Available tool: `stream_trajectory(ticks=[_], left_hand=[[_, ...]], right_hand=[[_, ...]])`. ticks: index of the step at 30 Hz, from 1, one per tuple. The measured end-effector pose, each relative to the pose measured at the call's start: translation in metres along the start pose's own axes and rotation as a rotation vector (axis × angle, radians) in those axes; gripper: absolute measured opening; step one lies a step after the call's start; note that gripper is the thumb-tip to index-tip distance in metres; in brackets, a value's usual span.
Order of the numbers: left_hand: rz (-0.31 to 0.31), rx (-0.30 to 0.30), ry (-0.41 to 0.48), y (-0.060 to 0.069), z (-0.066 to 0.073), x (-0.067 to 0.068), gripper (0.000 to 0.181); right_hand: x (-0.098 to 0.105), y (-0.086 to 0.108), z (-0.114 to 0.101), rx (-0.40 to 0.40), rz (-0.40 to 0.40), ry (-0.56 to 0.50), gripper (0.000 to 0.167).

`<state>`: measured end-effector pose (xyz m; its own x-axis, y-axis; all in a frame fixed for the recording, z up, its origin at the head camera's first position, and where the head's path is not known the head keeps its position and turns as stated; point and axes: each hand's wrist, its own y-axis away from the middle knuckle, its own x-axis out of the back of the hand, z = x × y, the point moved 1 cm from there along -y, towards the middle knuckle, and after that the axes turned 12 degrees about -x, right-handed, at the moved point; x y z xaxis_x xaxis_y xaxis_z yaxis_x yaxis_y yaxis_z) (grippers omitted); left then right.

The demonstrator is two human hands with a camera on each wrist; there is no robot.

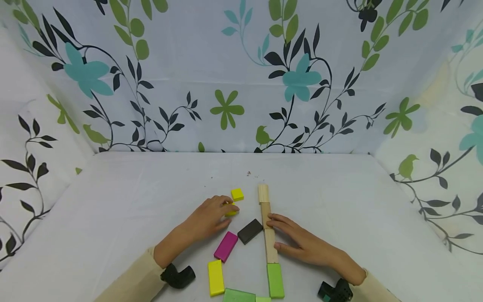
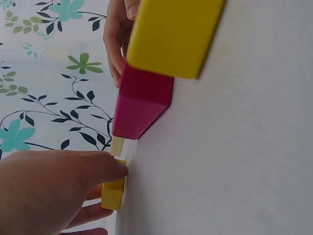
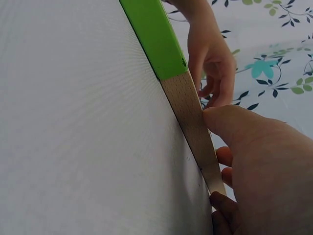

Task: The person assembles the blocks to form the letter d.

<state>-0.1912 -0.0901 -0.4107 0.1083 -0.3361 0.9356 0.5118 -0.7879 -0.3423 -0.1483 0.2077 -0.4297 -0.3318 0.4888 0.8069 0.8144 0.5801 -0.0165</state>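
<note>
My left hand [image 1: 209,219] reaches over a small yellow block [image 1: 231,212], partly hidden by the fingers. In the left wrist view, thumb and fingers pinch this yellow block [image 2: 112,196]. Just beyond it lies a yellow cube [image 1: 237,194]. My right hand [image 1: 302,241] rests beside a straight row of plain wooden blocks [image 1: 270,247], fingers loosely extended. Its fingertips and thumb touch the row's right side, as the right wrist view shows on the wooden block [image 3: 188,110]. A black block [image 1: 250,231] lies tilted between the hands, meeting the row at one corner.
A magenta block [image 1: 226,246], an upright-lying yellow block [image 1: 216,277] and a green block [image 1: 239,295] curve along the left and front. Another green block [image 1: 276,281] continues the wooden row toward me. Patterned cloth [image 1: 181,84] hangs behind the white table [image 1: 124,201].
</note>
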Motion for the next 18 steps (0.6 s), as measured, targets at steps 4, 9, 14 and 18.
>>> stream_trajectory(ticks=[4, 9, 14, 18], left_hand=[[0.012, 0.006, 0.000, 0.000, -0.001, 0.000, 0.027], [0.011, 0.009, 0.028, 0.003, 0.002, 0.003, 0.025], [0.028, -0.004, 0.046, 0.004, 0.013, 0.011, 0.026], [0.078, -0.084, -0.032, 0.000, 0.022, 0.018, 0.027]], right_hand=[[0.001, 0.000, 0.000, -0.022, -0.008, 0.001, 0.052], [0.002, 0.000, 0.001, -0.037, -0.013, -0.011, 0.052], [0.000, 0.001, 0.000, -0.040, -0.023, -0.017, 0.052], [0.000, 0.000, -0.001, -0.015, -0.011, -0.008, 0.052]])
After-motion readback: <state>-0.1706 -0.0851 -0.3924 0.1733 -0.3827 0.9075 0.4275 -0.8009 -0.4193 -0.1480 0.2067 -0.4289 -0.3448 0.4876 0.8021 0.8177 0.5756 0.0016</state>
